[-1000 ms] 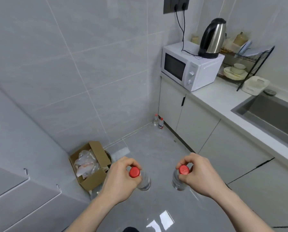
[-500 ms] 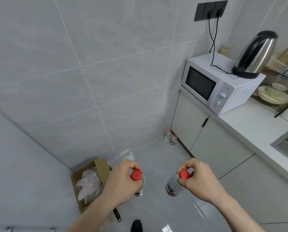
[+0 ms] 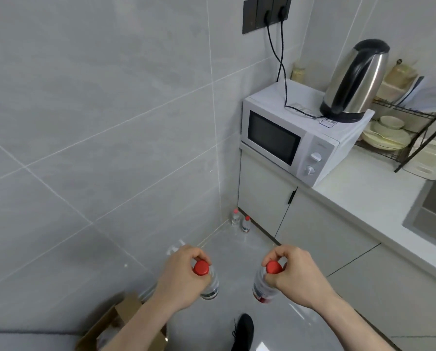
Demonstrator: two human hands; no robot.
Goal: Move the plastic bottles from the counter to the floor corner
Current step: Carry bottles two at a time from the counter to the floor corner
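Bottles: two red-capped bottles (image 3: pixel 241 222) already stand in floor corner; left hand (image 3: pixel 184 277) and right hand (image 3: pixel 294 277) each pinch another by its neck; both left to place.

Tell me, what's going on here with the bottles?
A person is carrying two red-capped plastic bottles through a kitchen, one in each hand. The left hand grips the left bottle near its cap, and the right hand holds the right bottle the same way. Both are in the air above the floor. Ahead, two bottles already stand in the floor corner beside the cabinet, under the microwave.
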